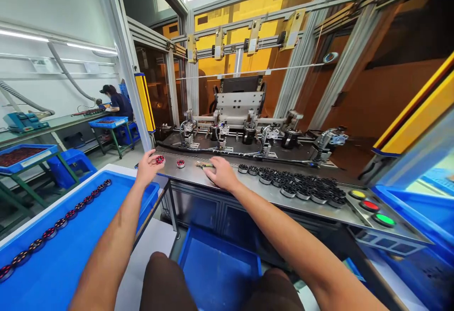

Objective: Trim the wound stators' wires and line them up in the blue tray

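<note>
A small round motor part with a red core [160, 159] is pinched in the fingers of my left hand [146, 168], above the left end of the metal ledge [184, 173]. A second red-cored motor part [180, 164] sits on the ledge between my hands. My right hand [223, 173] rests at the ledge with thumb and fingers around the handles of small pliers [203, 164]; part of the grip is hidden. To the right of that hand, many black-spoked motor parts with silver rims [303, 185] stand in a dense group.
Behind the ledge is a machine with several black cylindrical fixtures [248, 135]. A blue tray [71, 254] at left holds a row of red-cored parts. Yellow, red and green buttons [369, 206] are at right. A blue bin [220, 259] lies below; a co-worker [118, 102] sits far left.
</note>
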Motion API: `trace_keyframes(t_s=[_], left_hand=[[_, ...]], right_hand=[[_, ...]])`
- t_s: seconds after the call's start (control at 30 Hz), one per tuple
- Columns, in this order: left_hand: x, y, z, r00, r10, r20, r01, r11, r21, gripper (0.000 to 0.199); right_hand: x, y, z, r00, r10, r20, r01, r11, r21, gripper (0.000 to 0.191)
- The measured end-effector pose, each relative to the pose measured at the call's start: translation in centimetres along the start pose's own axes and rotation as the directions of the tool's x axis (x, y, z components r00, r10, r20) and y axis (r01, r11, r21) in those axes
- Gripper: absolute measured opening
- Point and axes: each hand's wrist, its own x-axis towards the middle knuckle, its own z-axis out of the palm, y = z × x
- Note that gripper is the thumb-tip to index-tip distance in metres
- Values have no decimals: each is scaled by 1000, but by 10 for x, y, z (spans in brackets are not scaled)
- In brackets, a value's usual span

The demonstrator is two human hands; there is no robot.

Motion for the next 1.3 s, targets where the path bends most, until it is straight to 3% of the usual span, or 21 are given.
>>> trace_keyframes(t_s=[0.1,0.23,0.3,0.37,0.5,0.57,0.67,0.73,0.77,0.83,0.93,1.03,1.17,1.23,1.3], left_hand=[[-77,24,9,996,83,-23,-84,995,-55,68],[-191,41,32,984,178,16,-176,982,-71,52],[-231,45,41,962,259,83,-253,965,-76,53],[-254,47,47,933,330,144,-315,942,-119,60],[-266,50,59,905,376,201,-320,911,-262,68],[-266,53,64,909,352,223,-269,904,-333,69],[-267,61,68,911,329,248,-197,876,-440,70],[-266,64,68,909,344,237,-197,852,-484,70],[-265,65,68,905,363,221,-221,846,-485,70],[-262,63,67,890,414,192,-304,852,-426,72],[-258,56,69,841,514,171,-461,845,-270,80],[-255,52,72,803,572,168,-546,818,-181,85],[-256,51,75,809,560,180,-536,828,-167,84],[-257,51,73,850,493,188,-458,866,-198,81],[-259,51,72,913,351,207,-292,918,-269,79]], right_hand=[[-31,-33,-16,997,-12,-72,25,984,176,32],[-117,-86,-36,999,-37,20,25,909,417,23],[-157,-110,-47,995,-9,104,-53,813,580,24],[-185,-126,-55,980,60,191,-177,703,689,30],[-205,-129,-64,923,166,347,-381,519,765,35],[-209,-115,-67,885,134,445,-462,360,810,37],[-217,-81,-68,830,-117,545,-533,117,838,40],[-227,-62,-64,787,-265,557,-566,48,823,39],[-233,-57,-60,776,-277,567,-581,36,813,36],[-246,-60,-50,786,-194,587,-598,6,802,28],[-262,-90,-36,797,8,604,-600,-107,793,30],[-263,-121,-27,756,193,625,-578,-250,777,33],[-258,-132,-25,694,317,646,-590,-263,763,32],[-261,-128,-27,679,310,666,-621,-242,746,32],[-266,-123,-30,678,263,686,-659,-195,726,32]])
